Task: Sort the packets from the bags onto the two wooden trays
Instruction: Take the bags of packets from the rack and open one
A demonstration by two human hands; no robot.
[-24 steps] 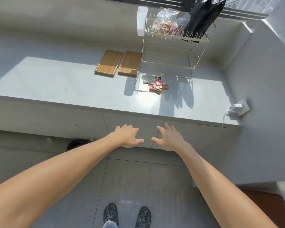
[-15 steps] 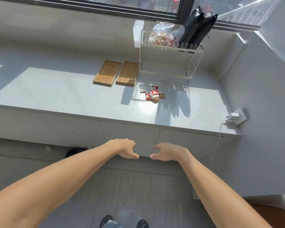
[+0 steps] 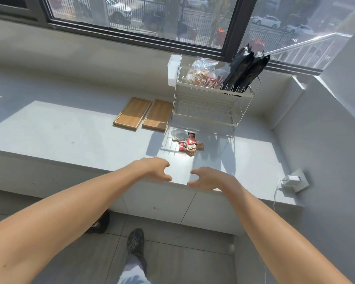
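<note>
Two empty wooden trays, the left tray (image 3: 132, 113) and the right tray (image 3: 157, 115), lie side by side on the grey counter (image 3: 70, 132). Right of them stands a wire rack (image 3: 208, 103). Its top shelf holds clear bags of packets (image 3: 203, 71) and two black bags (image 3: 244, 68). A small pile of red and brown packets (image 3: 188, 143) lies on the counter in front of the rack. My left hand (image 3: 152, 168) and my right hand (image 3: 208, 178) hover over the counter's front edge, fingers curled and apart, holding nothing.
A white box (image 3: 173, 69) stands beside the rack's top shelf. A wall socket with a white charger (image 3: 294, 179) and cable sits at the right. A window runs along the back. My feet (image 3: 134, 242) are on the tiled floor below.
The view has tilted up and closer to the counter. Both hands rose from in front of the cabinet doors to the counter's front edge, fingers staying curled.
</note>
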